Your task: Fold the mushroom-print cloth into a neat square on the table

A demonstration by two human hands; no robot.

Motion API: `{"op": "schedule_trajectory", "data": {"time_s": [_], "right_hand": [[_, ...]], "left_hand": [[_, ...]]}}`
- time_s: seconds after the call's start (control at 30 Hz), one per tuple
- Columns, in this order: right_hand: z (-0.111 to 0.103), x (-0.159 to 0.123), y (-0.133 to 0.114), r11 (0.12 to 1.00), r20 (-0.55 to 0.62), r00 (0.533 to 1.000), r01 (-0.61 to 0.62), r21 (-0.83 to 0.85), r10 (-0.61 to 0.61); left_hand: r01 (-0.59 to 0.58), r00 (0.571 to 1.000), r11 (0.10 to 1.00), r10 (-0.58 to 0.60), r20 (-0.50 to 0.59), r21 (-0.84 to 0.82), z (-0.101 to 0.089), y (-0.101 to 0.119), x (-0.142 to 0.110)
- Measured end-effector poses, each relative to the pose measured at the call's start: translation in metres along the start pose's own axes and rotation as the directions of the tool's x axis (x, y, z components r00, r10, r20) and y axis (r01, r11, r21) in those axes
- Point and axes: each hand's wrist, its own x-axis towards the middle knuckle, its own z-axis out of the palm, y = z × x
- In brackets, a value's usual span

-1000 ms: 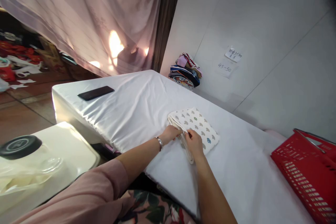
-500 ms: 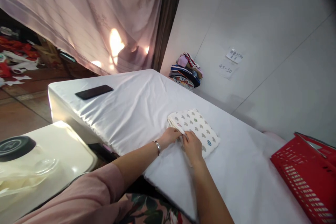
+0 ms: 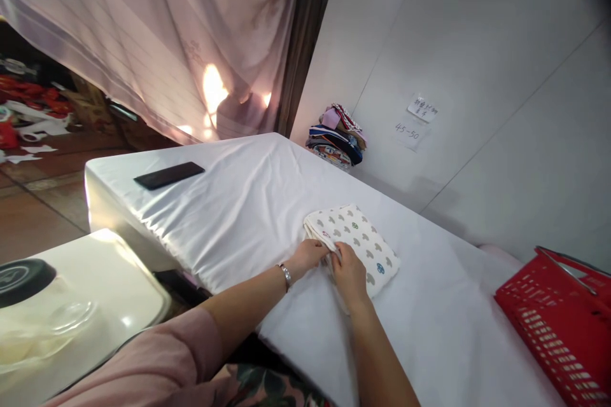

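The grip is a pinch on both sides: the left hand and the right hand sit close together, thumbs and fingertips closed on the near left edge of a folded cloth. The cloth, cream with grey and a few coloured mushroom-like shapes, lies flat on the white-covered desk, at its middle, in front of the person.

As for progress, it is already doubled over into a compact, four-sided packet, with layers showing along the left edge. The far part looks smooth; the near left edge, partly hidden by the fingers, seems the one part not settled. Whether any fold is left, I cannot tell.

At the right stands a red basket with slotted walls and a handle; its wall hides most of the inside, so its contents cannot be made out. At the near left, crumpled clear plastic, perhaps a bag, rests on a cream-coloured surface; anything inside it is unclear.
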Motion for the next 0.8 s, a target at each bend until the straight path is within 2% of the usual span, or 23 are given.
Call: {"op": "schedule_trajectory", "data": {"time_s": [0.1,0.2,0.33,0.43,0.5,0.63,0.8], "right_hand": [[-0.001,0.001,-0.002,0.999,0.023,0.999,0.036,-0.012,-0.035],[-0.001,0.001,0.003,0.996,-0.006,1.000,0.011,0.091,-0.011],[0.000,0.001,0.012,0.960,-0.169,0.977,-0.078,0.267,0.127],[0.001,-0.001,0.010,0.968,-0.256,0.957,-0.075,0.240,0.137],[0.002,-0.001,0.006,0.991,-0.208,0.976,-0.035,0.129,0.062],[0.001,-0.001,-0.003,0.995,0.001,0.997,0.072,-0.075,-0.072],[-0.001,0.001,-0.003,0.993,0.029,0.996,0.091,-0.077,-0.089]], "left_hand": [[0.002,1.000,1.000,-0.002,-0.010,0.004,0.000,0.000,-0.001],[0.005,1.000,1.000,-0.005,-0.027,0.011,0.000,0.000,-0.001],[0.015,0.999,1.000,-0.014,-0.040,0.019,0.000,-0.002,0.001],[0.017,0.999,1.000,-0.016,-0.043,0.006,0.000,-0.004,0.002],[0.009,0.999,1.000,-0.010,-0.044,-0.015,0.001,-0.004,0.002],[-0.012,0.999,0.996,0.007,-0.054,-0.088,0.002,-0.005,0.001],[-0.047,0.988,0.976,0.014,-0.155,-0.215,-0.004,-0.007,0.003]]}}
